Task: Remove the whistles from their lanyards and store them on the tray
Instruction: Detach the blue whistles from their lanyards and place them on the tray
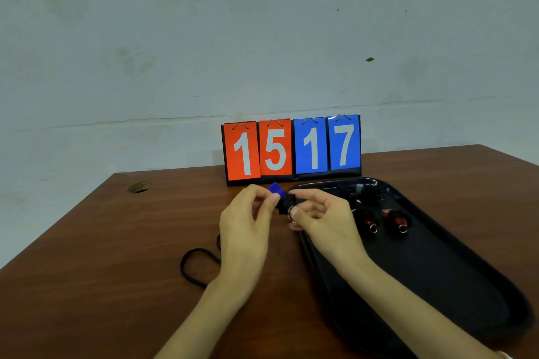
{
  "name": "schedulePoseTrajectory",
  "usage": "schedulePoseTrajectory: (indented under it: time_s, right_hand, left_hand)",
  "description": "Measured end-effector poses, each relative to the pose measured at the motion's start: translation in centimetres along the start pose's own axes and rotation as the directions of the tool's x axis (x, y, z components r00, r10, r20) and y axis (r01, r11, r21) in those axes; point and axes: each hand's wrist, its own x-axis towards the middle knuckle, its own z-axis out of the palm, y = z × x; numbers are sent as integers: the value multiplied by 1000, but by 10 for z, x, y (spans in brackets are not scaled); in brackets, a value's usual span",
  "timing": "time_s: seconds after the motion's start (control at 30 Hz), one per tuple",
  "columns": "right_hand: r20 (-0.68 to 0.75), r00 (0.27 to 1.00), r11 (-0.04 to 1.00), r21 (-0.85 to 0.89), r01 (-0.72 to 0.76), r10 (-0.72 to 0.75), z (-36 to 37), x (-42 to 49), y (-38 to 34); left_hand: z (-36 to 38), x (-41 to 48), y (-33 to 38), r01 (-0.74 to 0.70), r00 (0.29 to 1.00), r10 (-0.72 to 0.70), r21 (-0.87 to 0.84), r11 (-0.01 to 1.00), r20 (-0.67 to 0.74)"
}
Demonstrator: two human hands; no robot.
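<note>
brown tabletop [116, 242] sitting against pale wall [262, 38] | left hand [245, 227] fingers [272, 201] pinching blue whistle [275, 188] | right hand [323, 218] fingers [303, 194] gripping black lanyard [287, 202] beside tray [437, 271]

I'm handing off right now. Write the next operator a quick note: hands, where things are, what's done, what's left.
Left hand: pinches the blue whistle.
Right hand: grip on the clip end of the black lanyard; its cord trails on the table.
Done: two red whistles lie on the tray; darker items at its far end are hard to make out.
Left: free the blue whistle and set it on the tray.
</note>
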Motion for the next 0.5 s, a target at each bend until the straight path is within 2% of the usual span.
schedulePoseTrajectory:
  time_s: [0.1, 0.2, 0.4, 0.5]
  right_hand:
    - [-10, 993, 985, -129, 112, -115, 4, -8, -1]
    - [-28, 984, 968, -188, 169, -177, 6, -11, -2]
    - [-44, 982, 964, -204, 173, -185, 7, -13, 1]
    - [-83, 980, 967, -196, 163, -182, 5, -12, 3]
  left_hand:
    - [-1, -2, 0, -33, 997, 35, 22, 999, -65]
    - [-2, -1, 3, 0, 994, -2, -16, 1000, -107]
    - [3, -3, 2, 12, 992, -21, -66, 998, -127]
    - [5, -6, 1, -54, 995, 54, -3, 999, -86]
